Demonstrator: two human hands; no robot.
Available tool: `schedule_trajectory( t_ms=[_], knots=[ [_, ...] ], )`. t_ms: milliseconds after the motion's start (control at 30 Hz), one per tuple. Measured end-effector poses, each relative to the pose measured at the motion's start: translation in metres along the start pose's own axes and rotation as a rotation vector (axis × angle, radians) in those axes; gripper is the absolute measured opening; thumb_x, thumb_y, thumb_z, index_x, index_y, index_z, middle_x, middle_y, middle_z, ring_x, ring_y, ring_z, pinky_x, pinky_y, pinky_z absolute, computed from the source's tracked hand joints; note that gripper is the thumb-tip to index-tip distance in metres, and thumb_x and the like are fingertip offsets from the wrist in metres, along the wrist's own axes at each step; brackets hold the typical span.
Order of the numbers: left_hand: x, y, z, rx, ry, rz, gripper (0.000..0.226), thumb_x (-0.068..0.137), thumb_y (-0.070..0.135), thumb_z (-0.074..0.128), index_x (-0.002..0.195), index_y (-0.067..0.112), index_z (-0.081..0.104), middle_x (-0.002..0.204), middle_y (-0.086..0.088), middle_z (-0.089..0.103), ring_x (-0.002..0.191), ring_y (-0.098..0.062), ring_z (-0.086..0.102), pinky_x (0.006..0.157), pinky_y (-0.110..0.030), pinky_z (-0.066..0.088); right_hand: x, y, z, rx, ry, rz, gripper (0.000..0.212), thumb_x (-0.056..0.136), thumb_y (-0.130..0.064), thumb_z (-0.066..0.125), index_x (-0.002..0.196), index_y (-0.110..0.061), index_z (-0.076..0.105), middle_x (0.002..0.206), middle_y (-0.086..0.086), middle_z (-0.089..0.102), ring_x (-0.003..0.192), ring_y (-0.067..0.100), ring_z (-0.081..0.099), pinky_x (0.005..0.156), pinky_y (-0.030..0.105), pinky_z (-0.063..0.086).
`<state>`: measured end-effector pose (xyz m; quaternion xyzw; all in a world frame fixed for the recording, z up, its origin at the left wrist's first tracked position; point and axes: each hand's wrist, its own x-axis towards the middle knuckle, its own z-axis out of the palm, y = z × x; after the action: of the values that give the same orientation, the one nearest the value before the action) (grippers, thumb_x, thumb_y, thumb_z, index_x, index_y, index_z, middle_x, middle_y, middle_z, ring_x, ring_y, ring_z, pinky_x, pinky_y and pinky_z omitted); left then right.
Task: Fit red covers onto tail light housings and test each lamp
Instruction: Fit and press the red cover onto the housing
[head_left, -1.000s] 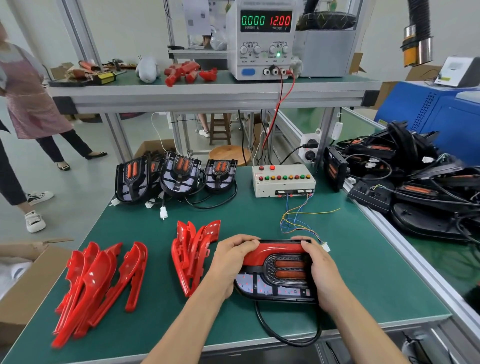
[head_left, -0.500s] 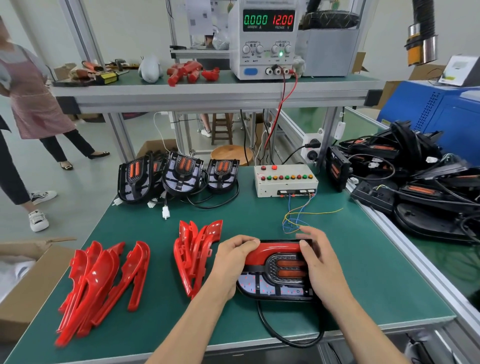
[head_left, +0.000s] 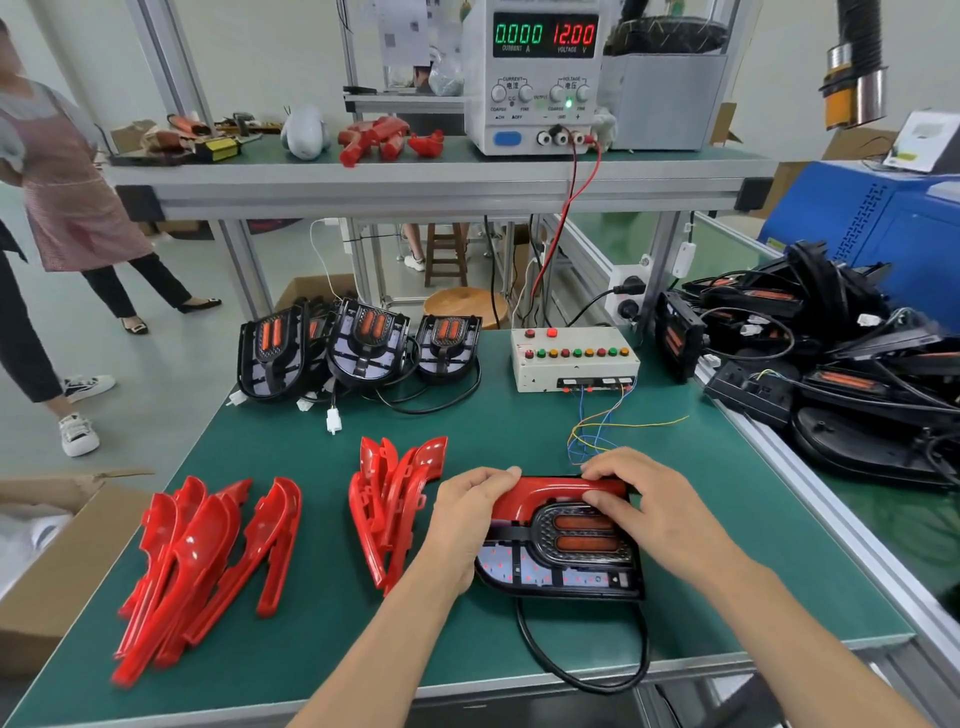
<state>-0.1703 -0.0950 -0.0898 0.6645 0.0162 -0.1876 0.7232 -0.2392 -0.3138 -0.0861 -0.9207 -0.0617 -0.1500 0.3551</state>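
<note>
A black tail light housing (head_left: 561, 566) lies on the green mat (head_left: 519, 426) near the front edge, with a red cover (head_left: 540, 493) along its top and left edge. My left hand (head_left: 467, 519) grips the housing's left end, thumb on the red cover. My right hand (head_left: 644, 504) lies over the cover's right part, fingers curled on its far edge and thumb pressing its top. Two piles of loose red covers sit left: one (head_left: 395, 499) beside my left hand, one (head_left: 208, 566) farther left. Several bare housings (head_left: 358, 343) stand at the back.
A button test box (head_left: 571, 358) with coloured wires stands behind the housing. The power supply (head_left: 540, 73) on the shelf reads 0.000 A and 12.00 V. A heap of black housings (head_left: 831, 364) fills the right bench. A cardboard box (head_left: 41, 561) sits left; a person (head_left: 67, 197) stands beyond.
My right hand has slid from the housing's right end up and left onto the top of the red cover. The left hand keeps its grip.
</note>
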Motion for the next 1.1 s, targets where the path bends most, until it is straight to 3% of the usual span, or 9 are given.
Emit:
schedule_trajectory(
  t_ms=[200,467,700,833,933,1033,1100],
  knots=[
    [0.002,-0.003,0.001,0.040,-0.009,0.008,0.015,0.089,0.020,0.073,0.075,0.019,0.078,0.076,0.000,0.075,0.068,-0.010,0.068,0.066,-0.022,0.051,-0.004,0.006,0.004,0.056,-0.001,0.012,0.012,0.093,-0.025,0.073,0.101,-0.033,0.069,0.115,-0.025,0.065,0.112,0.003,0.061,0.092,0.012,0.042],
    [0.005,-0.009,0.001,0.048,0.011,0.057,0.013,0.093,0.024,0.074,0.084,0.017,0.079,0.078,0.001,0.077,0.068,-0.007,0.069,0.061,-0.016,0.053,-0.006,0.009,0.014,0.076,0.113,0.064,0.019,0.089,-0.020,0.078,0.099,-0.035,0.073,0.113,-0.027,0.067,0.110,-0.001,0.063,0.091,0.008,0.042],
    [0.007,-0.018,-0.002,0.097,-0.022,0.136,0.014,0.095,0.033,0.072,0.093,0.020,0.079,0.088,-0.001,0.079,0.080,-0.014,0.074,0.079,-0.030,0.060,-0.008,0.004,0.018,0.133,0.139,0.129,0.019,0.088,-0.019,0.078,0.099,-0.035,0.074,0.111,-0.026,0.068,0.110,-0.001,0.062,0.091,0.006,0.041],
    [0.008,-0.020,-0.003,0.100,-0.017,0.153,0.011,0.094,0.029,0.073,0.094,0.020,0.079,0.087,0.001,0.079,0.078,-0.011,0.073,0.070,-0.022,0.057,-0.009,0.001,0.025,0.333,0.193,0.223,0.025,0.085,-0.012,0.081,0.093,-0.035,0.077,0.108,-0.022,0.071,0.107,-0.001,0.064,0.088,0.004,0.042],
    [0.008,-0.021,-0.003,0.056,-0.015,0.145,0.008,0.093,0.023,0.074,0.090,0.019,0.079,0.084,-0.001,0.079,0.072,-0.009,0.072,0.064,-0.018,0.054,-0.014,0.000,0.032,0.476,0.230,0.306,0.027,0.087,-0.011,0.079,0.097,-0.036,0.077,0.111,-0.016,0.071,0.106,0.003,0.067,0.089,0.013,0.050],
    [0.008,-0.022,-0.004,0.065,-0.017,0.160,0.008,0.094,0.024,0.074,0.090,0.020,0.080,0.086,0.000,0.079,0.077,-0.011,0.072,0.073,-0.025,0.057,-0.019,-0.004,0.036,0.694,0.295,0.379,0.028,0.095,-0.015,0.070,0.112,-0.037,0.070,0.116,-0.009,0.072,0.103,0.009,0.070,0.079,0.021,0.058],
    [0.009,-0.023,-0.004,0.089,-0.011,0.175,0.009,0.094,0.025,0.073,0.090,0.021,0.080,0.088,0.002,0.079,0.082,-0.013,0.072,0.083,-0.031,0.059,-0.019,-0.008,0.038,0.783,0.328,0.446,0.026,0.098,-0.025,0.064,0.121,-0.036,0.068,0.117,-0.007,0.073,0.106,0.008,0.070,0.083,0.025,0.058]
  ],
)
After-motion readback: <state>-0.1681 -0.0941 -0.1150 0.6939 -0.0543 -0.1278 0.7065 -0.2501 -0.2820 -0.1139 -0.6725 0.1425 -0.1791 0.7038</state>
